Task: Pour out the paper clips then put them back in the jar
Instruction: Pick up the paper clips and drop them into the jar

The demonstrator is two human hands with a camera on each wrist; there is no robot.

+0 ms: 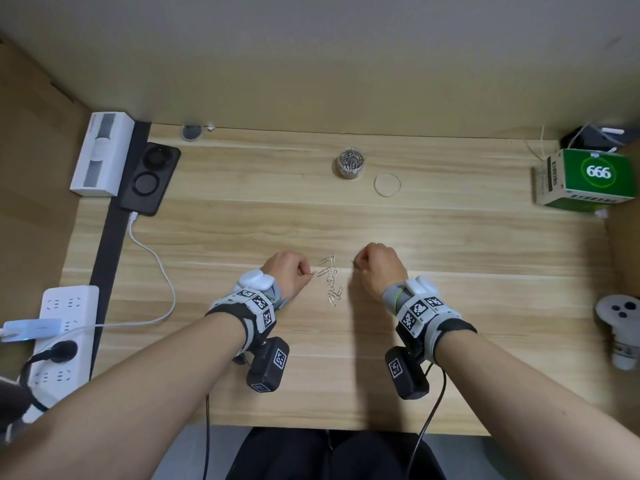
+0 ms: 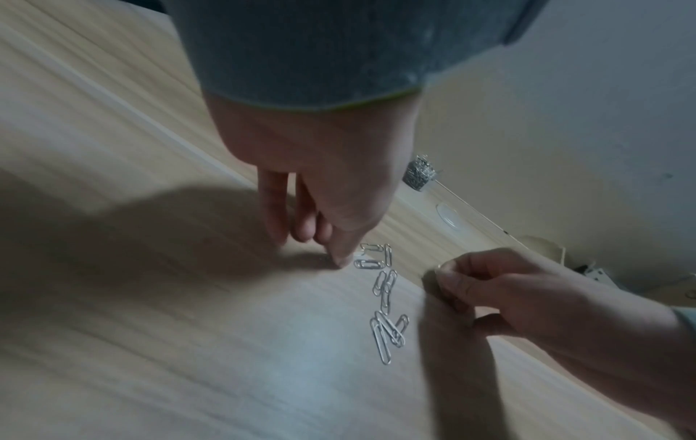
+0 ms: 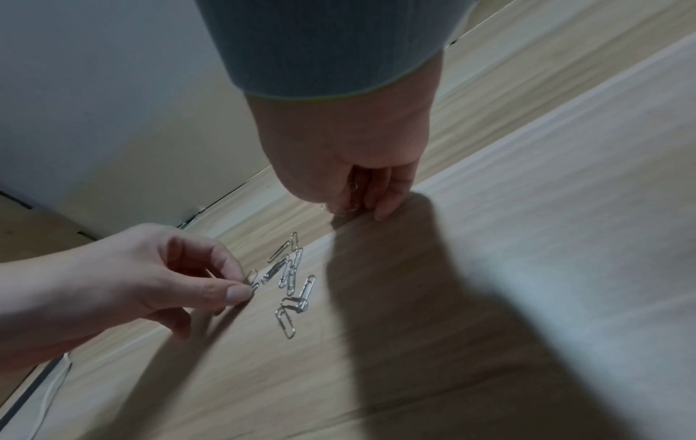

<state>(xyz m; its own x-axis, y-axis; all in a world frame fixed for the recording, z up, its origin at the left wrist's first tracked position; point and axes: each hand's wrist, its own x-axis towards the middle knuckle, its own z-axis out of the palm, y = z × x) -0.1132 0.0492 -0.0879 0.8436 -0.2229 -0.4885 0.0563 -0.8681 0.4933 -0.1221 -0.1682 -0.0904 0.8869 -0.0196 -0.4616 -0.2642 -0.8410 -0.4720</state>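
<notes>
Paper clips (image 1: 330, 278) lie in a loose scatter on the tabletop (image 1: 485, 271), between the two hands and close to both. The left hand (image 1: 289, 271) sits just to the left of the scatter with its fingers curled; the right wrist view shows its thumb and forefinger pinching one clip (image 3: 251, 279) at the left edge of the group, low over the wood. The right hand (image 1: 379, 266) sits just to the right of the scatter, knuckles up and fingers bunched downward, with its fingertips (image 3: 384, 213) at the surface; the right wrist view shows thin bits of wire, seemingly clips, tucked inside its curled fingers (image 3: 354, 193), though how many I cannot tell. The loose clips run in a rough line from far to near between the hands, several overlapping or crossing, and the nearest few form a small tangle. Well beyond the hands, toward the back of the tabletop, the jar (image 1: 351, 164) stands upright and open, with many clips heaped inside it. Its clear round lid (image 1: 387, 184) lies flat just beside the jar, to the right and a little nearer. Farther out, a green and white box (image 1: 585, 178) stands at the far right edge, a white power strip (image 1: 65, 327) lies at the left edge, and a white cable (image 1: 156, 258) curves across the left part of the wood.
</notes>
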